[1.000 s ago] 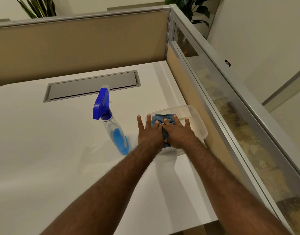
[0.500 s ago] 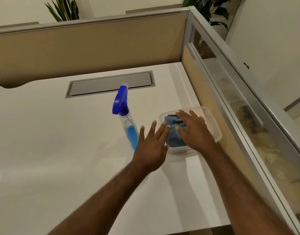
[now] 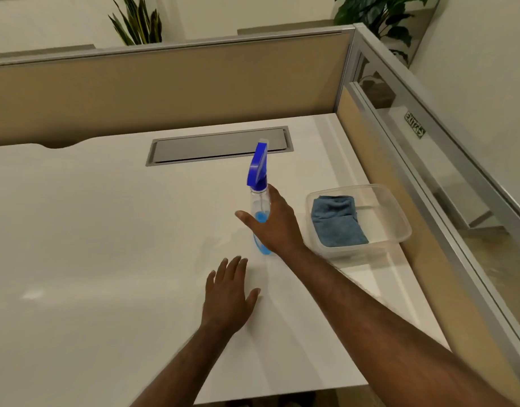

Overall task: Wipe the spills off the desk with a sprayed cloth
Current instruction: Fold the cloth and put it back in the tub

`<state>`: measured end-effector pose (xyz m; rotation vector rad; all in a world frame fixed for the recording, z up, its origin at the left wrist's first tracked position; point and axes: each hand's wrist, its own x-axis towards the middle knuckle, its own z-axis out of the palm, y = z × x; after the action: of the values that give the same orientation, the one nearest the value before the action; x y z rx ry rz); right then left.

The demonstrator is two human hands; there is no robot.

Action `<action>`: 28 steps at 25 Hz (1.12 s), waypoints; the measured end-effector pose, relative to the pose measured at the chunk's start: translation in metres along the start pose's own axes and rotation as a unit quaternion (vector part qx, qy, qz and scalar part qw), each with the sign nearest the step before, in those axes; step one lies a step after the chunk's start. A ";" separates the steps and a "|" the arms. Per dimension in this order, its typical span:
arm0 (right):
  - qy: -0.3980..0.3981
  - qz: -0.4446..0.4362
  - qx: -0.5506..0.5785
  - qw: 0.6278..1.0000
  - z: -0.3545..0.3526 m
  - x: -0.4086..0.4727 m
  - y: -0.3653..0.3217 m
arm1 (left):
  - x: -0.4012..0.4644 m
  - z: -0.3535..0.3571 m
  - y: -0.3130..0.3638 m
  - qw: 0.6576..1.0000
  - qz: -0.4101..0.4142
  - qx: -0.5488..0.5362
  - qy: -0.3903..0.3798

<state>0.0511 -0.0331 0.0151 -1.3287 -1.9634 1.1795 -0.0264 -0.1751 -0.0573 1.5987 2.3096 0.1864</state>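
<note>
A clear spray bottle [image 3: 260, 201] with a blue trigger head and blue liquid stands upright on the white desk [image 3: 106, 230]. My right hand [image 3: 275, 227] reaches around it, fingers behind the bottle and thumb spread across its front, not closed tight. My left hand [image 3: 228, 298] lies flat on the desk nearer to me, fingers apart and holding nothing. A folded blue cloth [image 3: 336, 221] lies in the left half of a clear plastic tub [image 3: 399, 218] to the right of the bottle. I cannot make out any spill on the desk.
A grey cable hatch [image 3: 220, 146] is set into the desk behind the bottle. Tan partition panels [image 3: 165, 92] close the back. A glass-topped divider [image 3: 429, 177] closes the right side next to the tub. The desk's front edge runs below my arms.
Both hands have left the cloth in the tub. My right hand moved left to the spray bottle. My left hand drew back toward me and settled flat on the desk.
</note>
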 end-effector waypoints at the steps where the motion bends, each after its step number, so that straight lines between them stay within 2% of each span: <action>1: 0.025 0.008 -0.002 1.000 0.009 0.002 -0.002 | 0.005 0.004 -0.005 1.000 -0.010 0.008 -0.020; 5: 0.103 0.022 -0.025 0.994 0.016 0.001 -0.008 | 0.027 0.017 -0.016 0.998 -0.005 0.018 -0.059; 11: 0.142 0.033 0.016 0.989 -0.028 -0.008 -0.022 | 0.045 0.029 -0.028 0.998 0.025 0.022 -0.056; 14: 0.224 0.015 0.050 0.973 -0.079 -0.016 -0.033 | 0.045 0.034 -0.034 0.998 0.037 0.019 -0.047; 16: 0.292 0.005 0.031 0.956 -0.116 -0.021 -0.030 | 0.044 0.035 -0.034 0.998 0.042 0.020 -0.043; 20: 0.378 0.010 -0.001 0.926 -0.166 -0.023 0.000 | 0.044 0.038 -0.036 0.998 0.040 0.011 -0.039; 23: 0.391 0.052 -0.017 0.919 -0.181 -0.018 0.033 | 0.044 0.038 -0.035 0.998 0.041 0.009 -0.036; 28: 0.345 0.090 -0.022 0.934 -0.176 -0.008 0.079 | 0.044 0.036 -0.035 0.999 0.033 0.001 -0.036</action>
<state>0.2287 0.0390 0.0365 -1.6845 -1.3817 0.6033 -0.0589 -0.1496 -0.1099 1.6574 2.2050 0.1385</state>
